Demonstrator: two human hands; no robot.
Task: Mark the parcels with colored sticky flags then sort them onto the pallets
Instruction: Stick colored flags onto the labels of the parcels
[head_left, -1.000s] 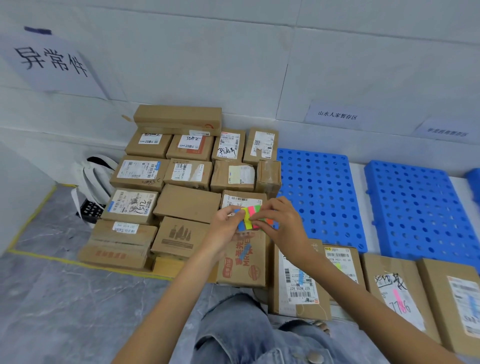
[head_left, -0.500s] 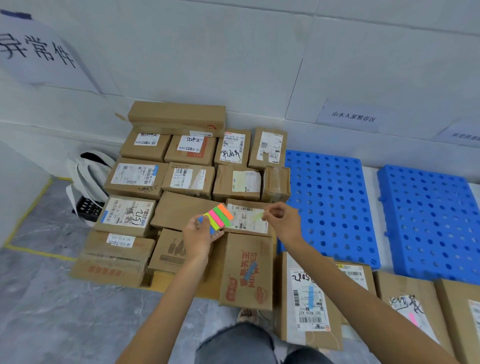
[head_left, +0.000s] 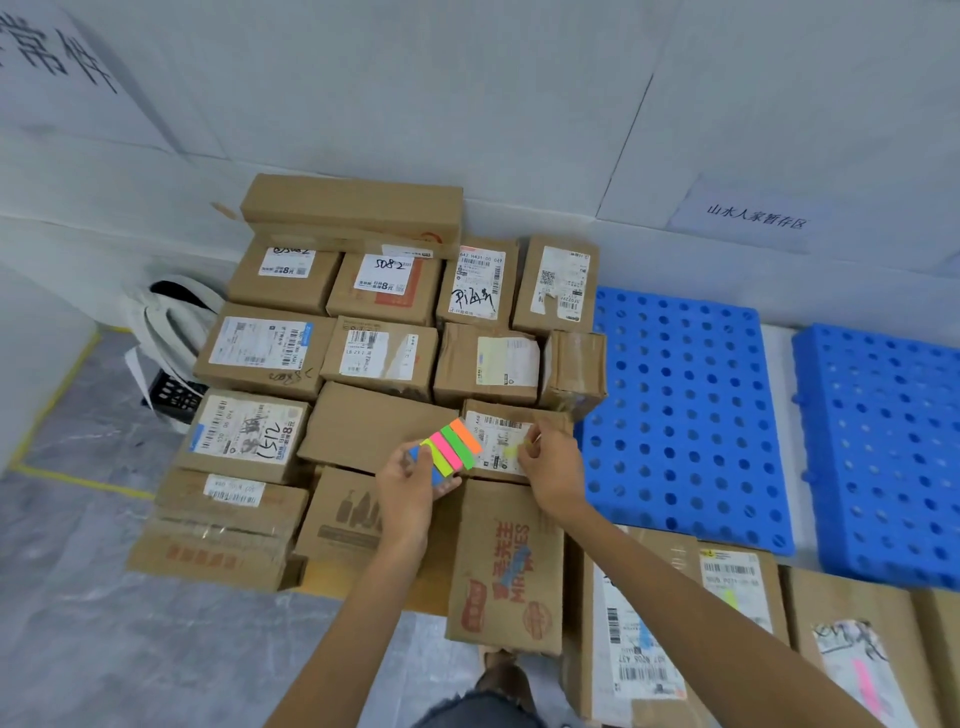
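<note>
1. Left hand (head_left: 408, 486) is gripping the pad of colored flags (head_left: 451, 448) with curled fingers.
2. Right hand (head_left: 551, 467) is pinching a yellow flag (head_left: 511, 451) against the label of a parcel (head_left: 493, 423), just beside the blue pallet (head_left: 685, 415).

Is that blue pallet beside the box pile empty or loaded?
Empty where visible: the blue pallet shows only its bare top full of holes.

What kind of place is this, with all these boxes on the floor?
Probably a parcel sorting or pickup depot: labelled cardboard parcels stacked in rows, empty blue plastic pallets laid out beside them, and paper area signs posted above each spot.
</note>
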